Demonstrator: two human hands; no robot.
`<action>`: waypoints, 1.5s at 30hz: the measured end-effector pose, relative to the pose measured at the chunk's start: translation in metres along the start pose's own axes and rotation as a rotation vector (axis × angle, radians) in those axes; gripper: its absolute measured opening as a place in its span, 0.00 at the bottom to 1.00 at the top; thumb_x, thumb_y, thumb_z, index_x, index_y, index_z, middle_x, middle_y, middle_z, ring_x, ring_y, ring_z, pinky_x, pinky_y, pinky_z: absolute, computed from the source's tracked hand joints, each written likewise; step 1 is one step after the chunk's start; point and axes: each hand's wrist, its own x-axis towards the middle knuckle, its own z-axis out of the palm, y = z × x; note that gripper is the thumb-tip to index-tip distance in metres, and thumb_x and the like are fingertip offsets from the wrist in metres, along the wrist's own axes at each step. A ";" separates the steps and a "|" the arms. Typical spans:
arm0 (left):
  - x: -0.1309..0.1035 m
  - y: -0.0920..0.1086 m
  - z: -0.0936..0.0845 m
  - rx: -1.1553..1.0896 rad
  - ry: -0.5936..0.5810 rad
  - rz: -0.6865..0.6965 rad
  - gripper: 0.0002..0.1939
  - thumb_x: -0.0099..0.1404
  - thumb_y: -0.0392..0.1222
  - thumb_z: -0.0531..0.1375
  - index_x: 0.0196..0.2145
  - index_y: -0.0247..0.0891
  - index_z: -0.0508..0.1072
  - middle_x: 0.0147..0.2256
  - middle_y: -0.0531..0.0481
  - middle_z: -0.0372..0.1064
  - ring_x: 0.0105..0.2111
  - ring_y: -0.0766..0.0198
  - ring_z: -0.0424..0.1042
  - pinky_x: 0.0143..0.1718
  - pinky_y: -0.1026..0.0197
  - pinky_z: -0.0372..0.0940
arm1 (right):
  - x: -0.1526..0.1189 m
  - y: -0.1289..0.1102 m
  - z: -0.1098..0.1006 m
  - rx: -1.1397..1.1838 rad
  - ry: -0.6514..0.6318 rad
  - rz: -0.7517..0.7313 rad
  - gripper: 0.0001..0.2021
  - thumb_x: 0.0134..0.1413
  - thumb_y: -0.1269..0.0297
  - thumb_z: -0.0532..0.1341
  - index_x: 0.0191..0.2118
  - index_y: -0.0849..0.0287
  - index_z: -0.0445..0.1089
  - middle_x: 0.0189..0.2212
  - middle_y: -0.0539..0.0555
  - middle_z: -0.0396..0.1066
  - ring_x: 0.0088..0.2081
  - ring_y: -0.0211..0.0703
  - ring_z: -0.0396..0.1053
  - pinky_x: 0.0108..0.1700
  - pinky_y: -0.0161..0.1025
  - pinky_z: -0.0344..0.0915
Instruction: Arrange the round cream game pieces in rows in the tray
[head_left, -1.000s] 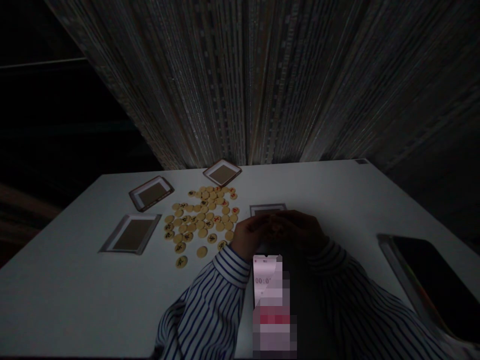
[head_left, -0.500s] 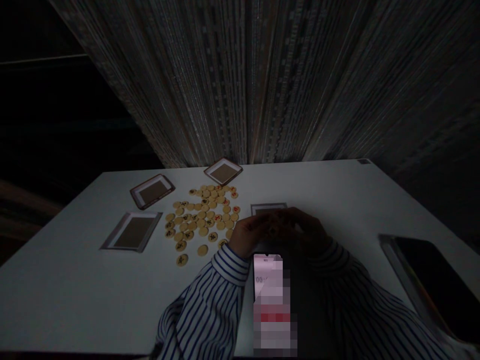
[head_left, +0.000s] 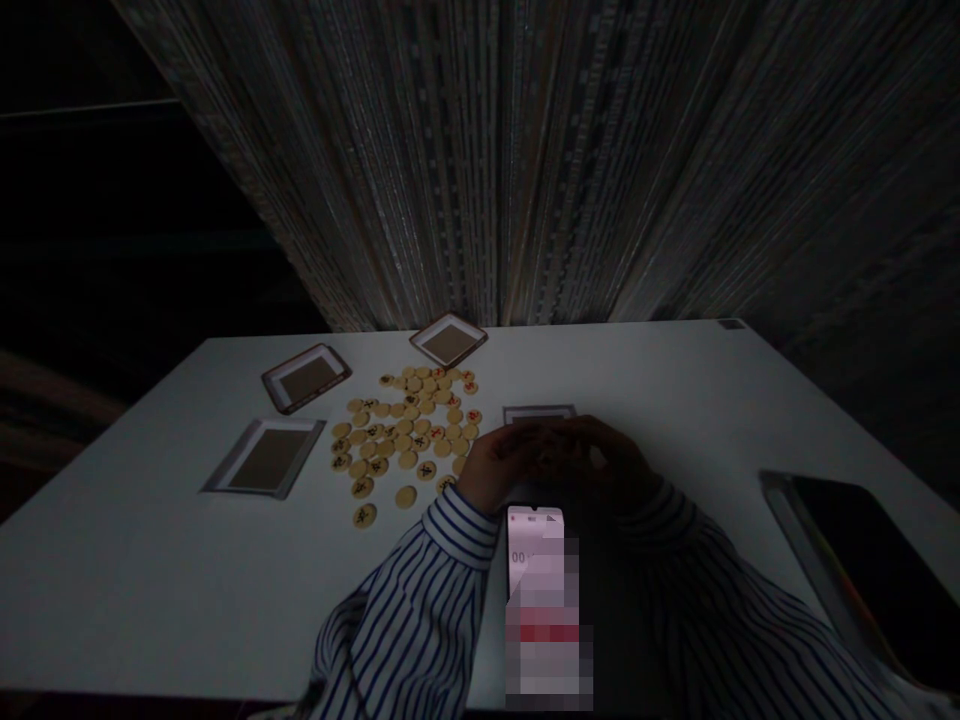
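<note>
My left hand [head_left: 496, 465] and my right hand [head_left: 619, 460] meet at the fingertips in front of me, with fingers curled inward. Deep shadow covers whatever lies between them, so I cannot make it out. Just beyond the fingers shows the far edge of a shallow tray [head_left: 538, 411], the rest being covered by my hands. To the left of my left hand spreads a loose pile of round wooden Chinese chess pieces [head_left: 403, 427], some with red or black characters, others plain side up. A lit phone [head_left: 536, 535] with a timer lies below my hands, between my forearms.
On the left of the white table [head_left: 150, 560] lie a pale shallow tray [head_left: 274, 460] and a brown-rimmed one [head_left: 306, 380]. Another brown-rimmed tray [head_left: 450, 341] is at the back. A dark tablet-like slab [head_left: 870, 560] rests at the right. Striped curtains [head_left: 465, 170] hang behind the table.
My fingers have shifted slightly against each other, and the small round shape seen between them before is now harder to see. The view has tilted a little; the pile and trays look unmoved.
</note>
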 end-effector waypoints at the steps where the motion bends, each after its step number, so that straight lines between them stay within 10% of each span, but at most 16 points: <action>1: 0.000 0.000 0.000 0.011 0.005 0.007 0.19 0.46 0.43 0.66 0.38 0.34 0.74 0.39 0.42 0.74 0.40 0.58 0.72 0.40 0.58 0.66 | 0.000 0.000 0.000 -0.019 0.018 -0.008 0.12 0.53 0.62 0.58 0.43 0.55 0.67 0.30 0.52 0.69 0.27 0.34 0.66 0.24 0.32 0.65; 45: -0.001 0.005 -0.002 0.160 0.068 0.055 0.14 0.48 0.45 0.64 0.31 0.34 0.77 0.32 0.45 0.76 0.33 0.61 0.73 0.36 0.60 0.66 | -0.005 0.003 0.000 -0.079 -0.014 -0.043 0.15 0.51 0.66 0.59 0.46 0.53 0.66 0.36 0.55 0.68 0.34 0.39 0.69 0.30 0.37 0.71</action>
